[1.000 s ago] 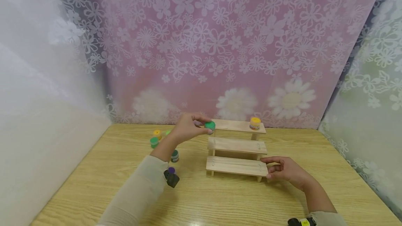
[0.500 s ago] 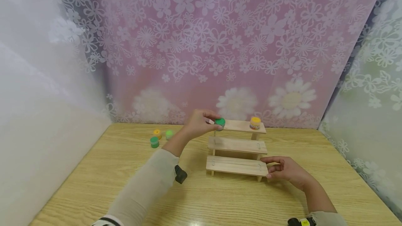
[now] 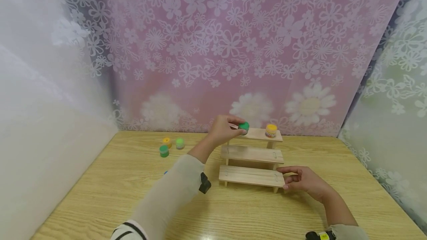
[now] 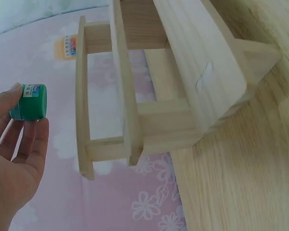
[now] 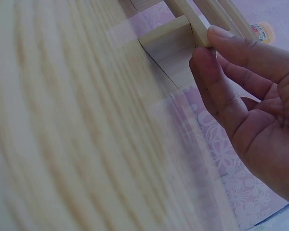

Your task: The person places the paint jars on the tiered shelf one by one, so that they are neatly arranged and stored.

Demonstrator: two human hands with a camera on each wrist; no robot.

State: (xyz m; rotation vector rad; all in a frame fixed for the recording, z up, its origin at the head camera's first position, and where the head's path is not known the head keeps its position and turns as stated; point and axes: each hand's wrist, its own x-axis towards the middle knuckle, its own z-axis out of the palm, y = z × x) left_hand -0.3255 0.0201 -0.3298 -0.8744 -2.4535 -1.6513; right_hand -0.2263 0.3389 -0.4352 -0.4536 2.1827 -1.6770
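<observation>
My left hand (image 3: pixel 222 130) pinches a small green-lidded paint jar (image 3: pixel 244 126) between thumb and fingers, over the top step of a three-step wooden display stand (image 3: pixel 251 176). In the left wrist view the green jar (image 4: pixel 34 102) is apart from the stand's top board. A yellow-lidded paint jar (image 3: pixel 271 130) stands upright at the right end of that top step. My right hand (image 3: pixel 308 182) grips the right end of the lowest step. Its thumb and fingertips (image 5: pixel 205 60) meet the board's corner in the right wrist view.
On the table's left side stand a green jar (image 3: pixel 164 151), a yellow jar (image 3: pixel 167 143) and a light green jar (image 3: pixel 180 143). A bit of something blue (image 3: pixel 165 172) shows behind the left sleeve. A flowered curtain (image 3: pixel 213 66) hangs behind the table.
My left hand has carried the green jar rightward along the top step, toward the yellow jar. The left forearm now hides the dark and purple jars. My right hand has stayed put.
</observation>
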